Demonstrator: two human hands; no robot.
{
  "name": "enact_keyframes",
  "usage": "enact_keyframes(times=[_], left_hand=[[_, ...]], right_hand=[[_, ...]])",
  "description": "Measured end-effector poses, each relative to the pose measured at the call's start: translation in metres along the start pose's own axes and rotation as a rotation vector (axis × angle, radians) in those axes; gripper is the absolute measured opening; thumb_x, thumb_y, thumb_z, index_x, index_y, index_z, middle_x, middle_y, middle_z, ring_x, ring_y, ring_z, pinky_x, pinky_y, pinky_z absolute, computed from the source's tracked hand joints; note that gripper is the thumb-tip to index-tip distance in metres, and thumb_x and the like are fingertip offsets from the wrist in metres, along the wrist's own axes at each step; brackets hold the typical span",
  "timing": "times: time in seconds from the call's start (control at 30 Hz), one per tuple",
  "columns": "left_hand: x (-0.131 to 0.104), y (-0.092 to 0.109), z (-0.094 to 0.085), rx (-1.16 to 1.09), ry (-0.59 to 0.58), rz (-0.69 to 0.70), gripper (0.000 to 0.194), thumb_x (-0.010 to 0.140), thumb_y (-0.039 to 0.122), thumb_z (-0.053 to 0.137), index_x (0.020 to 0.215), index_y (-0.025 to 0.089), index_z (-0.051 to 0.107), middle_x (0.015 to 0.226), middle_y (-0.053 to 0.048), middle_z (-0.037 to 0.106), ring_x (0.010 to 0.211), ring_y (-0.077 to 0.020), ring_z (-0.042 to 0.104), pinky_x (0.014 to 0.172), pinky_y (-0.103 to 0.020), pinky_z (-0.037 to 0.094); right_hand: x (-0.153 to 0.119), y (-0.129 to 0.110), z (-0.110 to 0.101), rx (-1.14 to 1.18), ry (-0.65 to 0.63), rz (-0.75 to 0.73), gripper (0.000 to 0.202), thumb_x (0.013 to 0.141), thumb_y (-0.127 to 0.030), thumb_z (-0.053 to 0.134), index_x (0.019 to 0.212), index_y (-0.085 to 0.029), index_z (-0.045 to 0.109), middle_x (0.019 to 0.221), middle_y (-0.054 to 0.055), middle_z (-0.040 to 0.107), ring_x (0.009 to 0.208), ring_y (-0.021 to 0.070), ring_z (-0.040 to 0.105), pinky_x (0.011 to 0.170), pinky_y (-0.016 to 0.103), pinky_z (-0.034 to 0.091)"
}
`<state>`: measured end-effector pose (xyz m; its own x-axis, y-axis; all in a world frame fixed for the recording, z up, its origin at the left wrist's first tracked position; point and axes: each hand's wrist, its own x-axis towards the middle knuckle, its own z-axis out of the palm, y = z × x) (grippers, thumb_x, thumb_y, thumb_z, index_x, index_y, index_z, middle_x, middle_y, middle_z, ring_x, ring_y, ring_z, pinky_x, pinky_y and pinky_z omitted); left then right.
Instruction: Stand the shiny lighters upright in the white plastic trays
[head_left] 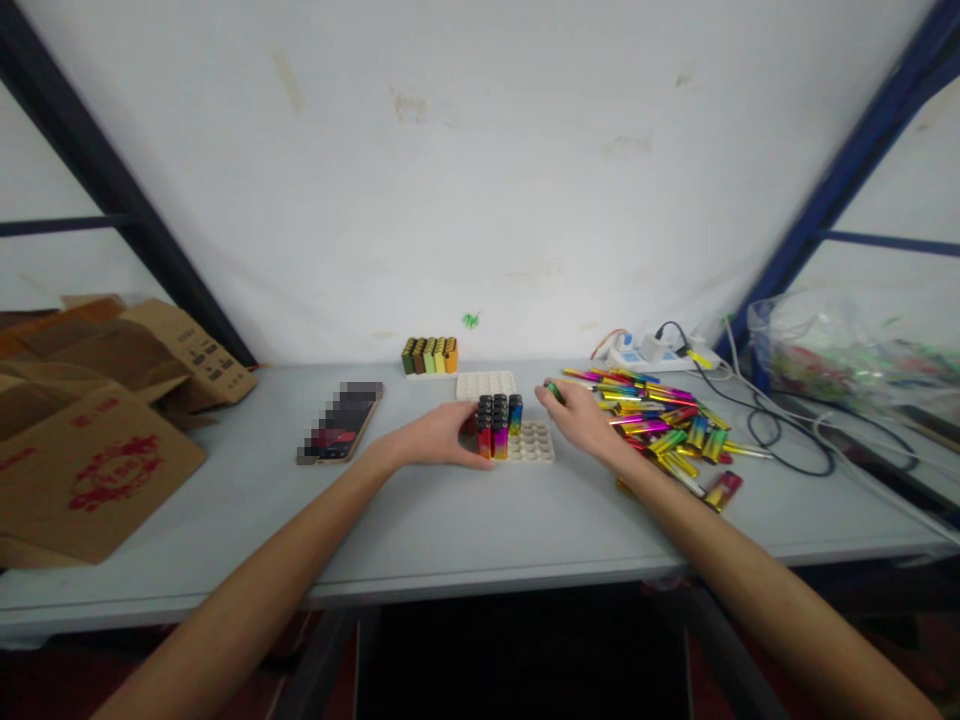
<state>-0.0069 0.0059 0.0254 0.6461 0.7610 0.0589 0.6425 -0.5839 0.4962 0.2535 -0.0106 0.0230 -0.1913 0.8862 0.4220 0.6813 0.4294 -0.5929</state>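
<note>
Several upright lighters (493, 428) in red, purple and blue with black tops fill the left part of a white tray (541, 444) with round holes. My left hand (441, 436) curls around the tray's left end, thumb at the front; its fingertips are partly hidden behind the lighters. Just right of the tray, my right hand (576, 412) is closed on a green lighter (553, 391), most of which the fingers cover. A loose heap of shiny multicoloured lighters (671, 425) lies right of and partly behind my right forearm.
Behind stand another white holed tray (486, 384) and a tray of green-to-orange lighters (430, 356). A phone (341, 428) lies left, beside cardboard boxes (112, 460). A power strip (652, 352), cables (780, 440) and plastic bags (817, 340) occupy the right.
</note>
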Motion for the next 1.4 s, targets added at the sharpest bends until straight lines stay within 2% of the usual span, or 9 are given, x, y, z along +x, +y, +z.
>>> enact_keyframes(times=[0.17,0.33,0.4,0.53,0.73,0.9,1.13,1.3,1.4], left_hand=[[0.0,0.001,0.0,-0.014,0.006,-0.006,0.069,0.063,0.064,0.083,0.11,0.017,0.064,0.111,-0.011,0.072,0.098,-0.0313,0.068,0.082,-0.037,0.053],[0.0,0.0,0.0,-0.01,0.008,0.006,0.072,0.063,0.065,0.083,0.113,0.017,0.064,0.114,-0.012,0.072,0.101,-0.0323,0.068,0.085,-0.038,0.053],[0.0,0.0,0.0,-0.023,0.001,0.008,0.074,0.063,0.065,0.083,0.115,0.016,0.064,0.117,-0.013,0.071,0.102,-0.0327,0.068,0.086,-0.038,0.053],[0.001,-0.002,0.001,-0.054,-0.003,0.009,0.077,0.063,0.065,0.084,0.12,0.017,0.064,0.119,-0.013,0.071,0.105,-0.0334,0.067,0.086,-0.038,0.054],[0.0,-0.001,0.001,-0.033,0.007,0.009,0.076,0.062,0.065,0.084,0.117,0.017,0.065,0.114,-0.011,0.073,0.098,-0.0315,0.068,0.085,-0.038,0.053],[0.0,-0.001,0.001,-0.046,0.009,0.019,0.075,0.063,0.065,0.084,0.118,0.017,0.065,0.113,-0.01,0.073,0.097,-0.0303,0.067,0.083,-0.036,0.052],[0.0,-0.001,0.001,-0.038,0.002,0.019,0.075,0.064,0.064,0.084,0.118,0.017,0.064,0.11,-0.01,0.073,0.094,-0.03,0.068,0.079,-0.035,0.052],[0.0,0.0,0.0,-0.041,-0.011,0.023,0.074,0.066,0.064,0.083,0.12,0.018,0.063,0.115,-0.011,0.072,0.1,-0.031,0.068,0.083,-0.036,0.053],[0.0,-0.001,0.0,-0.017,-0.022,0.007,0.073,0.065,0.066,0.082,0.116,0.017,0.063,0.113,-0.011,0.071,0.099,-0.0312,0.068,0.082,-0.036,0.053]], right_hand=[[0.0,-0.001,-0.004,0.006,-0.024,-0.05,0.035,0.103,-0.052,0.041,0.084,-0.023,0.045,0.072,-0.002,0.055,0.068,0.0164,0.051,0.065,0.028,0.036],[0.0,-0.003,-0.01,-0.118,-0.008,-0.226,0.04,0.106,-0.05,0.038,0.079,-0.022,0.048,0.084,0.006,0.06,0.081,0.0196,0.056,0.076,0.03,0.041],[0.001,-0.003,-0.013,-0.195,-0.005,-0.256,0.045,0.106,-0.052,0.037,0.075,-0.022,0.048,0.08,0.006,0.058,0.076,0.0193,0.054,0.074,0.03,0.039],[0.001,-0.001,-0.015,-0.233,-0.169,-0.239,0.048,0.106,-0.054,0.039,0.075,-0.021,0.053,0.064,0.0,0.053,0.059,0.0152,0.045,0.061,0.028,0.031],[-0.001,-0.001,-0.009,-0.173,-0.332,-0.269,0.048,0.102,-0.057,0.049,0.073,-0.019,0.058,0.063,0.001,0.062,0.056,0.0134,0.05,0.059,0.026,0.031],[0.0,0.0,-0.005,-0.156,-0.313,-0.243,0.042,0.101,-0.052,0.056,0.076,-0.019,0.062,0.065,0.003,0.066,0.057,0.0144,0.053,0.059,0.026,0.032],[-0.001,0.001,0.0,-0.291,-0.269,-0.38,0.046,0.102,-0.057,0.05,0.08,-0.017,0.062,0.083,0.009,0.065,0.074,0.019,0.056,0.068,0.029,0.036],[-0.001,-0.003,-0.011,-0.256,-0.367,-0.287,0.051,0.101,-0.061,0.048,0.081,-0.018,0.065,0.074,0.005,0.065,0.064,0.0158,0.054,0.062,0.027,0.033],[0.007,0.012,-0.022,-0.248,-0.243,-0.236,0.05,0.108,-0.051,0.039,0.087,-0.017,0.069,0.08,0.008,0.07,0.073,0.0185,0.062,0.072,0.028,0.04]])
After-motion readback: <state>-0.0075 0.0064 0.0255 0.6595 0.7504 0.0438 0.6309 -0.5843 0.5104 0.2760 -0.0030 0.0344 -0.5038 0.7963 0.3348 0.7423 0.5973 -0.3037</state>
